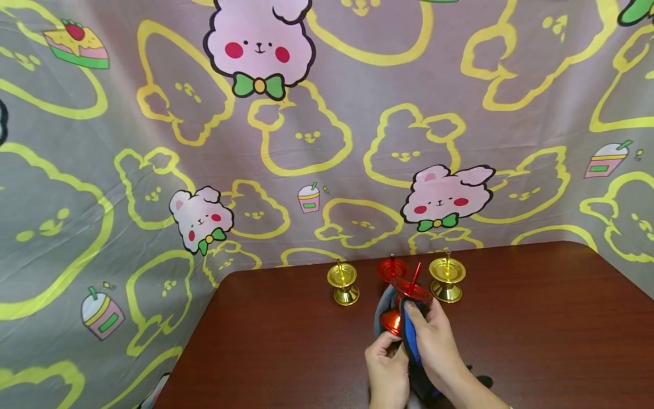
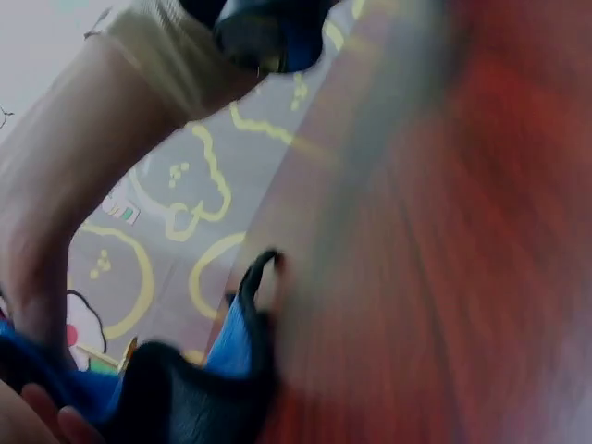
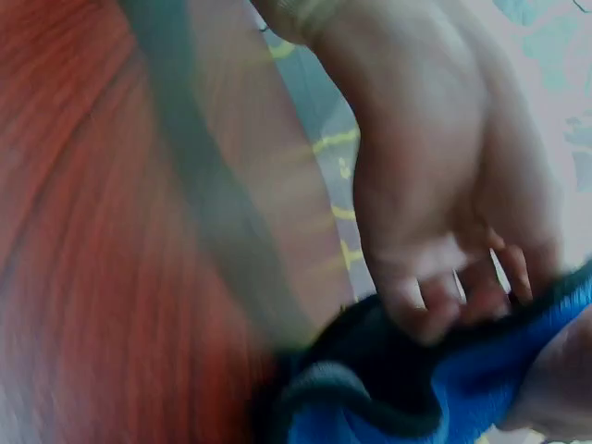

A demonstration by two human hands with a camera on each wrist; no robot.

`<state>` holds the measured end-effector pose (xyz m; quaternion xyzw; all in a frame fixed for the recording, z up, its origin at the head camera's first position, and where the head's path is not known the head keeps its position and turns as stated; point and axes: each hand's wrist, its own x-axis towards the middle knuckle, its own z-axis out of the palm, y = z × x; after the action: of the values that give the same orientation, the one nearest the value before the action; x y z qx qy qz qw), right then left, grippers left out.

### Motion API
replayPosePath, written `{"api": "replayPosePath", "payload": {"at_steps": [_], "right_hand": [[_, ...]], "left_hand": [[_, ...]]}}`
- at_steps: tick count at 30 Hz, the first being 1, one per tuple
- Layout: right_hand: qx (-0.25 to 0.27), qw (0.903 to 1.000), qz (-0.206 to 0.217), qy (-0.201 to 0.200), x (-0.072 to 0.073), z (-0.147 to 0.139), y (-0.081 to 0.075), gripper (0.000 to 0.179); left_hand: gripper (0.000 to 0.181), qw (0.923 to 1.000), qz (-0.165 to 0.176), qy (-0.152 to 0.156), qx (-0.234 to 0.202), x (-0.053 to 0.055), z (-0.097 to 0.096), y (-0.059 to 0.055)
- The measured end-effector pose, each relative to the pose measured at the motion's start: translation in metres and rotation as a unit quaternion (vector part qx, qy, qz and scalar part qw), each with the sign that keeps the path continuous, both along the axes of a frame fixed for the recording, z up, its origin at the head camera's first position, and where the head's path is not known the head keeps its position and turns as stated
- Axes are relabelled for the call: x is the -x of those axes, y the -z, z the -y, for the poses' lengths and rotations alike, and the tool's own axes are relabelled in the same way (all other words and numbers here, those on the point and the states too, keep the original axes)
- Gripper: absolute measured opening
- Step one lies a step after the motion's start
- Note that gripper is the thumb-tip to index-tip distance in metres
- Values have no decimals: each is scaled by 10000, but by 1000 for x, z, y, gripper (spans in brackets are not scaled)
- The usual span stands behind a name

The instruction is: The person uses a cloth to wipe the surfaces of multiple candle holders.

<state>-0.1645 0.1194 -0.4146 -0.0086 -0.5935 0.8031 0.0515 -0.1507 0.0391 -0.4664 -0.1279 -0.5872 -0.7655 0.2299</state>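
Note:
In the head view a shiny red candle holder, with a dish and a spike, is held tilted above the table. A blue and grey cloth with black edging wraps part of it. My left hand pinches at its rounded base, fingertips against the red metal. My right hand grips the cloth around the stem below the dish, thumb on top. The right wrist view shows the left hand with fingers curled at the cloth's edge. Folds of cloth hide the stem.
Behind the hands stand a gold candle holder on the left, another gold one on the right, and a second red one between them, partly covered. They stand on a brown wooden table. A patterned curtain hangs at its back edge.

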Motion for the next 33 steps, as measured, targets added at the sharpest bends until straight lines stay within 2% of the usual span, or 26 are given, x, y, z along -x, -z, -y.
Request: {"api": "replayPosePath", "payload": {"at_steps": [2, 4, 5, 6, 8, 10, 11, 13, 15, 18, 20, 23, 29, 33], "right_hand": [[-101, 9998, -27, -151, 1, -5, -1, 37], [-144, 9990, -150, -404, 3, -10, -1, 37], [-139, 9979, -293, -558, 4, -14, 0, 38], [-112, 9961, -446, -747, 5, -17, 1, 39], [-40, 9903, -784, -1149, 7, -25, 4, 39], [96, 9805, -1167, -1579, 9, -34, 9, 40], [155, 9751, -1323, -1773, 10, -38, 10, 39], [226, 9665, -1504, -2070, 12, -44, 13, 38], [258, 9610, -1572, -2260, 12, -47, 15, 38], [229, 9606, -1538, -2305, 11, -47, 14, 40], [203, 9645, -1464, -2187, 10, -45, 13, 40], [93, 9738, -1354, -1826, 8, -40, 12, 40], [-250, 9892, -1119, -911, 6, -27, 10, 37], [-526, 9950, -815, -243, 3, -16, 9, 38]], "left_hand": [[7, 9984, 469, 306, 33, 0, 5, -5], [9, 9896, 1183, 801, -135, 0, 12, -12], [12, 9810, 1568, 1104, -297, 1, 16, -16], [15, 9691, 1932, 1439, -521, 2, 21, -20], [21, 9409, 2497, 2064, -994, 4, 30, -26], [24, 9140, 2806, 2585, -1378, 7, 39, -29], [25, 9039, 2895, 2778, -1485, 8, 43, -30], [22, 8899, 2983, 3071, -1573, 8, 48, -31], [19, 8843, 3002, 3208, -1580, 9, 51, -30], [16, 8868, 2969, 3208, -1500, 8, 51, -29], [16, 8938, 2920, 3079, -1451, 7, 49, -29], [18, 9077, 2855, 2770, -1340, 4, 45, -28], [23, 9394, 2660, 1906, -1027, 1, 35, -28], [33, 9627, 2229, 1319, -780, 0, 28, -24]]}}
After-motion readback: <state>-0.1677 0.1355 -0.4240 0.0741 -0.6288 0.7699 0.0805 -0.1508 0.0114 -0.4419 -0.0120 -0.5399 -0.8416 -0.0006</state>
